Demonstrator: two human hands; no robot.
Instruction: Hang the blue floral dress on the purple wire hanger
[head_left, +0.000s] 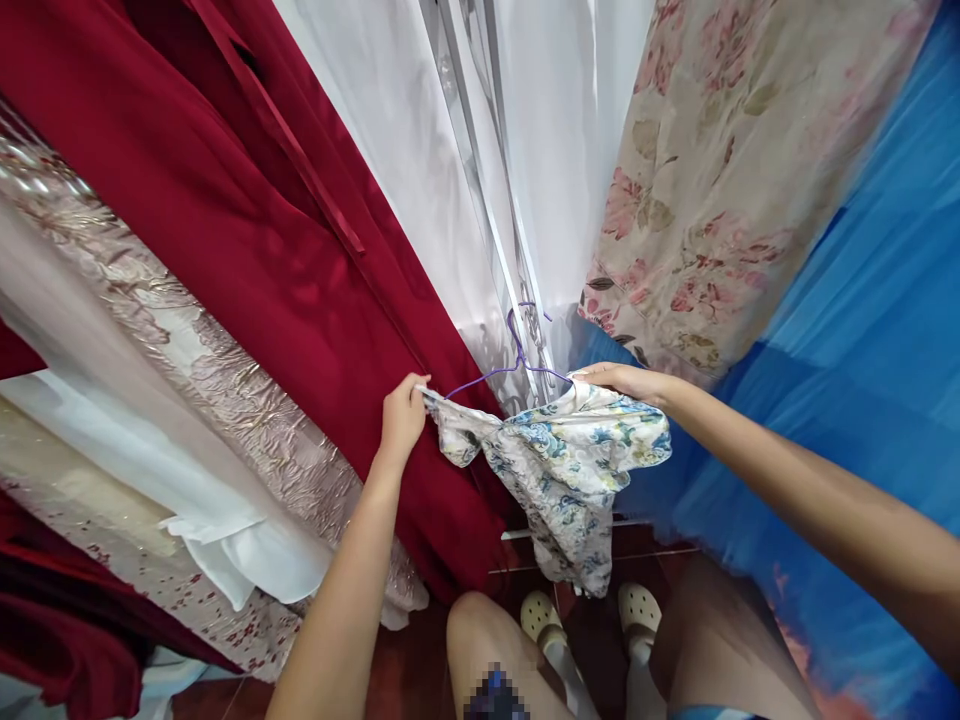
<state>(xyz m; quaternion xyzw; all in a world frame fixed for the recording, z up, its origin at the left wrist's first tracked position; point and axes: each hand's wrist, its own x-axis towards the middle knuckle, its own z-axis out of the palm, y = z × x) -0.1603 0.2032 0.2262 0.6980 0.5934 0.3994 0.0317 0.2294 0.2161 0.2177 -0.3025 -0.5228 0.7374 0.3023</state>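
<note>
A white dress with blue and yellow flowers (566,460) hangs between my hands, on a thin purple hanger (480,380). My left hand (403,415) is closed on the garment's left shoulder edge, by the hanger's end. My right hand (622,380) pinches the other shoulder near the hanger's right arm, its fingers partly hidden by the cloth. The hanger's hook points up, in front of white hanging straps (495,220). Below, the dress's lower end reaches down above the floor, between my knees and the hanging clothes.
A long red garment (300,280) and a beige lace one (202,350) hang to the left. White cloth (390,110), a pink-flowered fabric (697,200) and blue tulle (862,330) hang ahead and right. Cream clogs (541,615) stand on the dark red tiled floor (397,670).
</note>
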